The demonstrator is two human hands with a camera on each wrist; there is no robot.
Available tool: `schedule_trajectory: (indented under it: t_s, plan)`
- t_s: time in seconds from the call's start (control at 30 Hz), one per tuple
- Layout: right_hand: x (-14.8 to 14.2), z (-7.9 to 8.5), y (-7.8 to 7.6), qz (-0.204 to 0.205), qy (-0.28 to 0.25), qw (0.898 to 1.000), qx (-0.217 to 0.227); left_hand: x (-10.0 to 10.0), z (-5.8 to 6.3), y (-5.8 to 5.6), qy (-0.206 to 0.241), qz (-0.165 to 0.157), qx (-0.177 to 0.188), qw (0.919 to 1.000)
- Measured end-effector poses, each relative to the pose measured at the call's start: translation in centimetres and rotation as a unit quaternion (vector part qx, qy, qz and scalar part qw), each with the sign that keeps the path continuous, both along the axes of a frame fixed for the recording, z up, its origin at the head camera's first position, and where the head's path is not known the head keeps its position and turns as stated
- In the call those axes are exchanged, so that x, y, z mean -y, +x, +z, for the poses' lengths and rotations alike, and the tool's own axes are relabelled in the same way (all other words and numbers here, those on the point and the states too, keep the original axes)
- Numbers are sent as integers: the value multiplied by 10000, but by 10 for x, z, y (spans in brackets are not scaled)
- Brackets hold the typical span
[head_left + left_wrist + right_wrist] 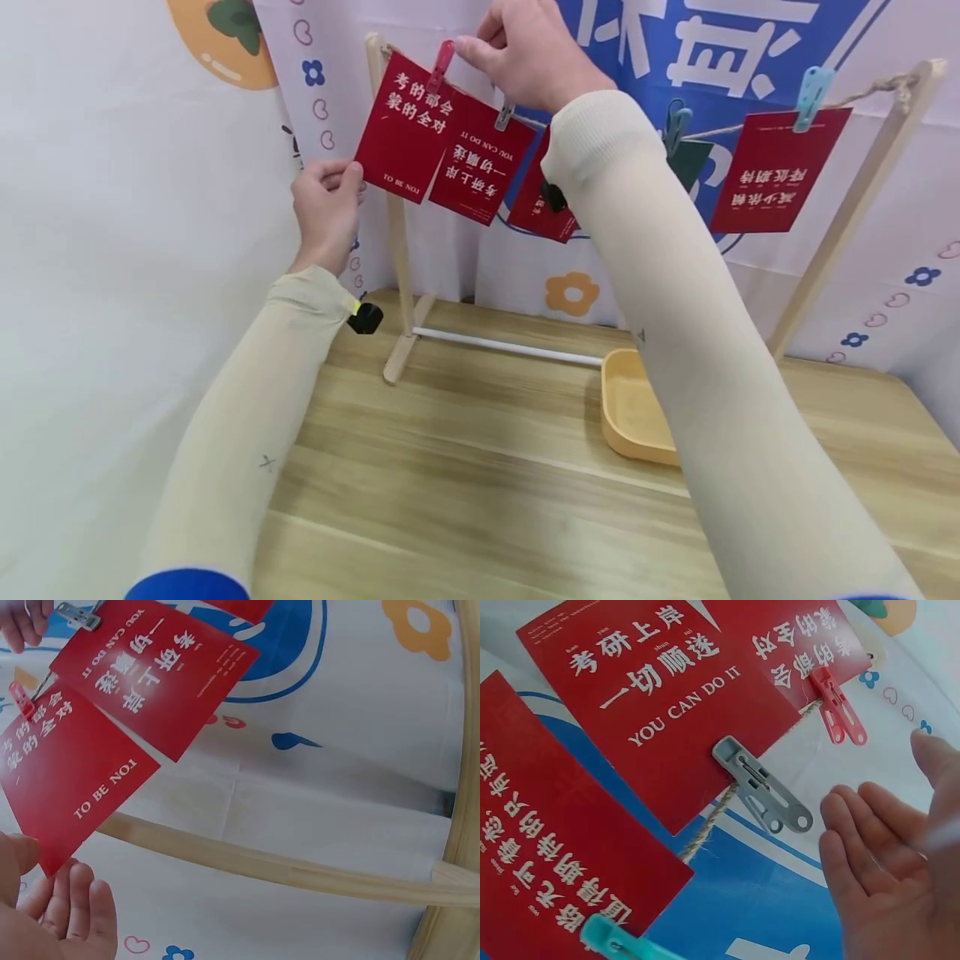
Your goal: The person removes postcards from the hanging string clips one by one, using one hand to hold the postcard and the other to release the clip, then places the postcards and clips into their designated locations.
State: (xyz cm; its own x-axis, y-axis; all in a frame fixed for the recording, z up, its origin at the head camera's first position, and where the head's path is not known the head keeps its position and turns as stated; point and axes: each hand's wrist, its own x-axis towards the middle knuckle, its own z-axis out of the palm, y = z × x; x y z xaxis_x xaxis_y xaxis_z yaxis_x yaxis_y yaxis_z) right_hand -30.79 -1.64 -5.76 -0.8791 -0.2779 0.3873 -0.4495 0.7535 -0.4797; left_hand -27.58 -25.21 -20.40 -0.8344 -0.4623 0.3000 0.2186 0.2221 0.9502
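Observation:
My left hand (327, 210) pinches the lower corner of a red card (401, 146) with white lettering, thumb on its face and fingers behind. A red clothespin (440, 67) clips that card's top edge to a twine line. Beside this clothespin my right hand (536, 52) hovers; the right wrist view shows its fingers (870, 840) loosely bent, with a gap between them and the clip. Overlapping the first card, a second red card (641, 682) hangs from a grey clothespin (754, 780). Another red card (547, 825), partly behind my right arm in the head view, has a teal clothespin (619, 941).
The line runs between two wooden posts (855, 217) on a wood-grain table (450, 467). Farther right hang a dark green card (690, 162) and a red card (780, 175) under a light blue clothespin (812, 98). A yellow tray (618, 433) sits partly behind my right forearm.

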Motion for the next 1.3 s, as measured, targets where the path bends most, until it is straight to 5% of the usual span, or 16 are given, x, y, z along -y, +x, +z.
schedule_trajectory:
  t_s: [0.2,0.7,1.07,1.3]
  plan:
    - [1,4,3,-112,448,9989,103,-5,1,3,271,-157,-322,9990]
    - [-7,-1,-9,-255,654,9965,450,-26,-1,1,327,-482,-408,9975]
    - [-6,0,-7,-35,-107,9975,692,-28,2,5,322,-446,-241,9982]
    - [-4,0,-13,-119,-434,9979,458,-30,5,5,271,-423,-241,9984]
